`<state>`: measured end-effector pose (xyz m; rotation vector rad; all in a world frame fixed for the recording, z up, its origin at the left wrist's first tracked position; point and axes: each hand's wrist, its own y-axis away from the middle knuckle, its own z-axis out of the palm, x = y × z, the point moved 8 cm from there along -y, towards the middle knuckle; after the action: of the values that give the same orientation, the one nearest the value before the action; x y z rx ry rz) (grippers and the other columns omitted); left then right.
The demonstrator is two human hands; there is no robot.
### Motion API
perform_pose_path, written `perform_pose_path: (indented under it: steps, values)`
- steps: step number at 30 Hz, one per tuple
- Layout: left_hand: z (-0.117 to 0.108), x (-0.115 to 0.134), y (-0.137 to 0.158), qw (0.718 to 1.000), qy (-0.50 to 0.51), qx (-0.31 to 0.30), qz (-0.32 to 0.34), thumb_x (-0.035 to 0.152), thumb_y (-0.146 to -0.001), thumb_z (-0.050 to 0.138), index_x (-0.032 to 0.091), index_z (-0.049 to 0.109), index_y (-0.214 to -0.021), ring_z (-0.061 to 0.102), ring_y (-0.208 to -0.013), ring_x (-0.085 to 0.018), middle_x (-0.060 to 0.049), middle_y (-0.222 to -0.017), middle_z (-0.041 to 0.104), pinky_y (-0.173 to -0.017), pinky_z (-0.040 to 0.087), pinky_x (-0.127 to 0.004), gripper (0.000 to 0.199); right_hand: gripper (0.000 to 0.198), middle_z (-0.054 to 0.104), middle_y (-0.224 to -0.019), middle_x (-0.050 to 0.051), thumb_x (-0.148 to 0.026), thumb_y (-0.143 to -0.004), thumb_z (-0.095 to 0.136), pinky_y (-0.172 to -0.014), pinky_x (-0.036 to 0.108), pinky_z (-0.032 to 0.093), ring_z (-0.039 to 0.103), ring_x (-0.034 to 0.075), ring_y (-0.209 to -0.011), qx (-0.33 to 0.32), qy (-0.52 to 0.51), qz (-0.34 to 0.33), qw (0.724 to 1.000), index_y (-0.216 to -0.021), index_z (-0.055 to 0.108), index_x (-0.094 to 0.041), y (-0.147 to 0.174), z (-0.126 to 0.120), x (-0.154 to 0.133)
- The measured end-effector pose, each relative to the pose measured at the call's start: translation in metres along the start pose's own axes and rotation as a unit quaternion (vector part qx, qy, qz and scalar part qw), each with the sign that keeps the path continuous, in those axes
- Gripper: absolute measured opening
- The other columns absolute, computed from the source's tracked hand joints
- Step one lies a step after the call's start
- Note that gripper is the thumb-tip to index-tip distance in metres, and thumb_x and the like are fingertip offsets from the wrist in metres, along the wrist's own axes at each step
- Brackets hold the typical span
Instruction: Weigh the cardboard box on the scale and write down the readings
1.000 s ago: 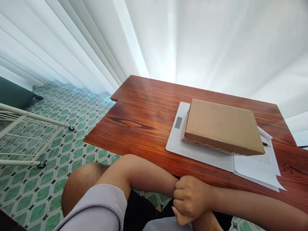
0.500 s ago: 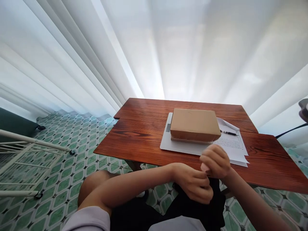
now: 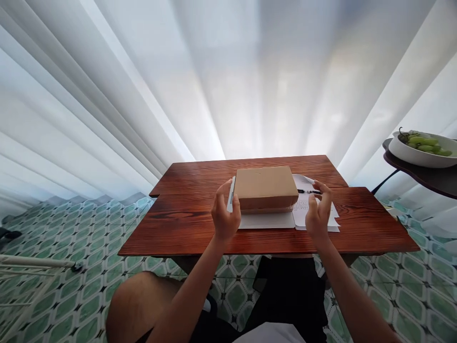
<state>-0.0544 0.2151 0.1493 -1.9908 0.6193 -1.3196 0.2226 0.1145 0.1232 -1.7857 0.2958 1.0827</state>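
Brown cardboard makes up the box (image 3: pixel 266 183), which from here sits on a flat white board (image 3: pixel 266 220) on the reddish wooden table (image 3: pixel 185 228). The left hand (image 3: pixel 224 216) is at its left side, thumb and fingers spread; whether it touches, I can't tell. The right hand (image 3: pixel 316 220), also spread and holding nothing, is over the papers (image 3: pixel 301 209) and pen (image 3: pixel 303 191). Off to the right, a white bowl (image 3: pixel 410 155) holds green fruit (image 3: pixel 428 143).
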Motion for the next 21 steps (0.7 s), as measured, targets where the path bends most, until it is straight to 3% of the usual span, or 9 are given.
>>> perform_pose_path:
  steps: [3, 5, 7, 10, 13, 21]
  values:
    - [0.018, -0.034, 0.005, 0.983, 0.09, -0.023, -0.161, 0.035, -0.1, 0.048, 0.021, 0.042, -0.148, 0.042, -0.143, -0.021, -0.011, -0.153, 0.046, -0.121, 0.034, -0.038, 0.05, 0.049, 0.052, -0.145, 0.013, -0.042, -0.097, 0.045, -0.11, 0.046, 0.041, 0.048, 0.026, -0.135, -0.027, -0.021, 0.089, 0.995, -0.141, 0.049, -0.021, 0.006, 0.011, 0.024]
    - [0.032, -0.055, 0.014, 0.945, 0.161, -0.039, -0.28, 0.038, -0.099, 0.048, 0.021, 0.037, -0.151, 0.039, -0.146, -0.021, -0.011, -0.157, 0.041, -0.121, 0.034, -0.037, 0.056, 0.057, 0.045, -0.154, 0.012, -0.047, -0.097, 0.045, -0.118, 0.046, 0.034, 0.043, 0.026, -0.142, -0.058, -0.048, 0.161, 0.984, -0.147, 0.045, -0.021, 0.014, 0.022, 0.041]
    - [0.043, -0.067, 0.024, 0.913, 0.193, -0.05, -0.356, 0.042, -0.099, 0.048, 0.021, 0.036, -0.153, 0.035, -0.148, -0.022, -0.009, -0.159, 0.038, -0.121, 0.034, -0.036, 0.06, 0.065, 0.041, -0.159, 0.01, -0.055, -0.096, 0.045, -0.123, 0.044, 0.028, 0.038, 0.026, -0.147, -0.084, -0.075, 0.232, 0.966, -0.151, 0.042, -0.021, 0.022, 0.032, 0.054]
    - [0.051, -0.07, 0.029, 0.905, 0.179, -0.06, -0.381, 0.049, -0.098, 0.05, 0.024, 0.04, -0.153, 0.033, -0.15, -0.024, -0.007, -0.16, 0.037, -0.123, 0.032, -0.037, 0.061, 0.077, 0.038, -0.162, 0.009, -0.069, -0.092, 0.046, -0.125, 0.043, 0.025, 0.032, 0.027, -0.151, -0.106, -0.086, 0.282, 0.95, -0.153, 0.042, -0.022, 0.031, 0.044, 0.063]
    - [0.054, -0.069, 0.032, 0.902, 0.18, -0.057, -0.389, 0.051, -0.098, 0.049, 0.024, 0.041, -0.153, 0.037, -0.148, -0.025, -0.007, -0.158, 0.041, -0.122, 0.034, -0.037, 0.062, 0.085, 0.037, -0.163, 0.008, -0.079, -0.088, 0.045, -0.125, 0.042, 0.027, 0.029, 0.028, -0.153, -0.112, -0.082, 0.281, 0.95, -0.152, 0.044, -0.023, 0.034, 0.052, 0.063]
    - [0.057, -0.066, 0.038, 0.882, 0.202, -0.072, -0.42, 0.051, -0.1, 0.047, 0.027, 0.037, -0.155, 0.037, -0.148, -0.023, -0.002, -0.16, 0.038, -0.118, 0.04, -0.035, 0.061, 0.085, 0.051, -0.153, 0.011, -0.083, -0.088, 0.038, -0.119, 0.043, 0.035, 0.041, 0.031, -0.146, -0.114, -0.08, 0.298, 0.945, -0.146, 0.052, -0.021, 0.04, 0.063, 0.062]
